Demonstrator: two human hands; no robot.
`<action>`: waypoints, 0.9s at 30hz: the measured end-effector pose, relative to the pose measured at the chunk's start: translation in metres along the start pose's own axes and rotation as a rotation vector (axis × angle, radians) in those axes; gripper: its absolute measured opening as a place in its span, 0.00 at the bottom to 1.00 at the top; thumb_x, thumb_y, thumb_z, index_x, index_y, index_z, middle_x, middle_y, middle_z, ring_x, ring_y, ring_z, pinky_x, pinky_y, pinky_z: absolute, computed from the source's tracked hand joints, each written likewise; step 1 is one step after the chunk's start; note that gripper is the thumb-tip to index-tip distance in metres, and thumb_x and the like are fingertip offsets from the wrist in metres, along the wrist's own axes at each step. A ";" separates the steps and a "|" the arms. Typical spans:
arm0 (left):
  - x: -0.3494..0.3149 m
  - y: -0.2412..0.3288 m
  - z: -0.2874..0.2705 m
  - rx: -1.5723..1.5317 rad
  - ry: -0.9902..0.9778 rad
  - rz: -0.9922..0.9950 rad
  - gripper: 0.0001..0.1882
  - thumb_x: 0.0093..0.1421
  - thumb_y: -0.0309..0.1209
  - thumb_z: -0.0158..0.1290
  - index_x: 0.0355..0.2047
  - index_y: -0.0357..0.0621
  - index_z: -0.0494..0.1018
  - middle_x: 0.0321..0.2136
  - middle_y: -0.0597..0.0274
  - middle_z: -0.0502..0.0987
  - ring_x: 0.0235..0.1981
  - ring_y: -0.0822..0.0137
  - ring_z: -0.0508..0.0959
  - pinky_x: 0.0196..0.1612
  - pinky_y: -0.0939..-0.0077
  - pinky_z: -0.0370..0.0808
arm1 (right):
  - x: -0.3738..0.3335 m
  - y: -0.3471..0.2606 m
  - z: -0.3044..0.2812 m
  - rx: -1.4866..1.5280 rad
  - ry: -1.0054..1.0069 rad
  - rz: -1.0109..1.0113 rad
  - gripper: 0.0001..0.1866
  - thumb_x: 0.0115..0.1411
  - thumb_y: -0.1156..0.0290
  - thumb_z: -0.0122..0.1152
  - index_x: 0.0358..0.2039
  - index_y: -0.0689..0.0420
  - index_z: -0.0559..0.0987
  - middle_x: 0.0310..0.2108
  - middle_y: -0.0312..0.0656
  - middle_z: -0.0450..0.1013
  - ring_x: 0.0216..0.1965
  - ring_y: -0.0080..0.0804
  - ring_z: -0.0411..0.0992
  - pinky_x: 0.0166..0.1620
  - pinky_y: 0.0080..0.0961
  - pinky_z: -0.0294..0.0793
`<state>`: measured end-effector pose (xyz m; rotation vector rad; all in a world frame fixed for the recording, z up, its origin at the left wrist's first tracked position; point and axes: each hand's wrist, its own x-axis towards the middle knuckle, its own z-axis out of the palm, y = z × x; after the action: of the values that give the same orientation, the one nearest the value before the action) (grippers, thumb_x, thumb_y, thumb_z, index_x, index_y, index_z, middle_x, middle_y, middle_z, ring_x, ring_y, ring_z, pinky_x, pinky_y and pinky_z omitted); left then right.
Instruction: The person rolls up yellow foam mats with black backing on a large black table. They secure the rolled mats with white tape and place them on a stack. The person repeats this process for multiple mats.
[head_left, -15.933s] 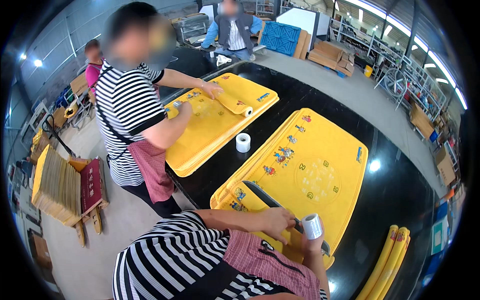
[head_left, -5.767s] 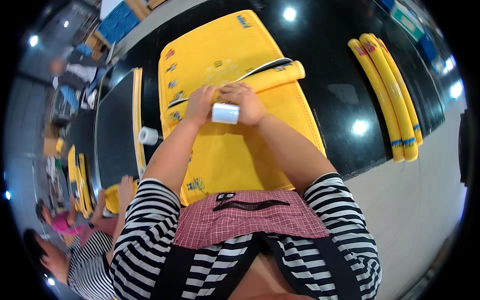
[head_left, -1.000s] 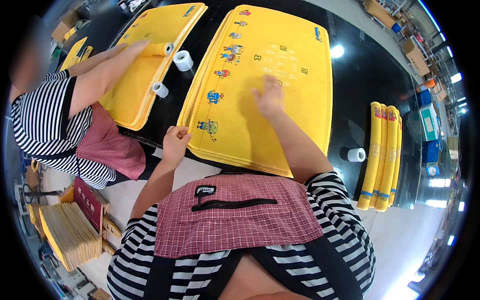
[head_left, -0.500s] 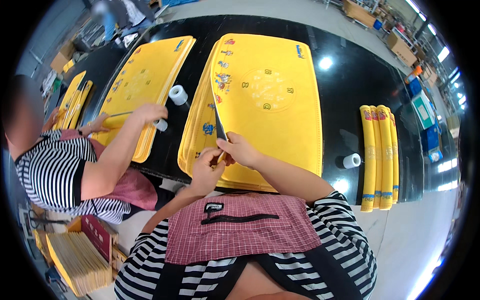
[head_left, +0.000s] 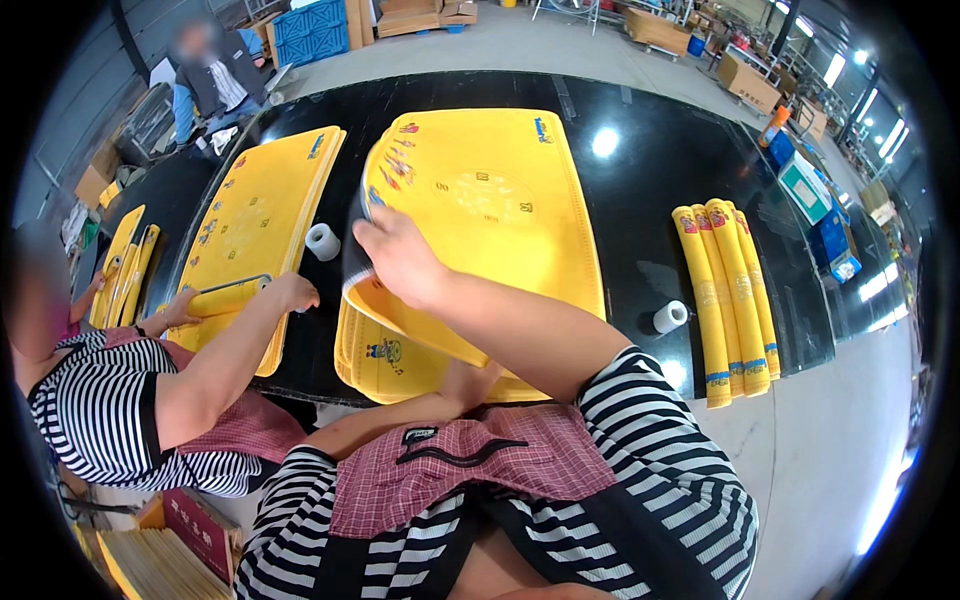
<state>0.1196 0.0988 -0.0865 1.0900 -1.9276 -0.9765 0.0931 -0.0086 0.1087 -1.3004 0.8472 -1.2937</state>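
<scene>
The top yellow mat (head_left: 545, 260) is on the stack before you, its left side raised and curled, showing a dark underside. Your right hand (head_left: 405, 262) seems to grasp that raised edge; your left hand (head_left: 468, 383) meets the near edge, its grip hidden, so I cannot tell. You look to be only starting this roll: four rolled mats (head_left: 740, 300) appear done at your right, while the mats beneath (head_left: 415, 372) lie flat and remain. The sheets look thin and pliable, round-cornered, stitched round the border and printed with cartoon figures; the finished tubes are slim and slightly shiny. Hollow white rolls, one near your tubes (head_left: 663, 319) and one left of your stack (head_left: 329, 246), sit on the glossy black desk (head_left: 640, 230).
</scene>
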 end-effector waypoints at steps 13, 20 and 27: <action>0.239 -0.066 -0.272 0.756 0.920 -0.004 0.14 0.62 0.35 0.61 0.36 0.36 0.74 0.33 0.51 0.79 0.30 0.57 0.80 0.38 0.61 0.78 | 0.131 -0.183 -0.190 0.797 -0.017 -0.348 0.10 0.68 0.75 0.53 0.47 0.64 0.76 0.42 0.50 0.77 0.47 0.43 0.77 0.51 0.38 0.79; 0.169 0.092 -0.332 0.853 0.539 0.533 0.15 0.45 0.11 0.54 0.32 0.41 0.75 0.34 0.49 0.76 0.41 0.45 0.77 0.46 0.57 0.74 | -0.056 -0.102 -0.255 0.086 0.483 -0.148 0.21 0.71 0.73 0.49 0.62 0.61 0.75 0.53 0.41 0.75 0.56 0.30 0.73 0.60 0.31 0.71; -0.051 -0.019 -0.227 0.717 -0.380 -0.016 0.04 0.54 0.23 0.54 0.30 0.47 0.75 0.31 0.56 0.75 0.38 0.49 0.77 0.44 0.57 0.75 | -0.250 0.020 -0.231 -0.180 0.341 0.402 0.23 0.64 0.77 0.49 0.58 0.66 0.76 0.49 0.42 0.77 0.50 0.30 0.74 0.58 0.26 0.71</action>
<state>0.3379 0.0771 -0.0074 1.3703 -2.6968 -0.5150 -0.1667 0.1835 0.0010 -0.9863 1.4142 -1.1465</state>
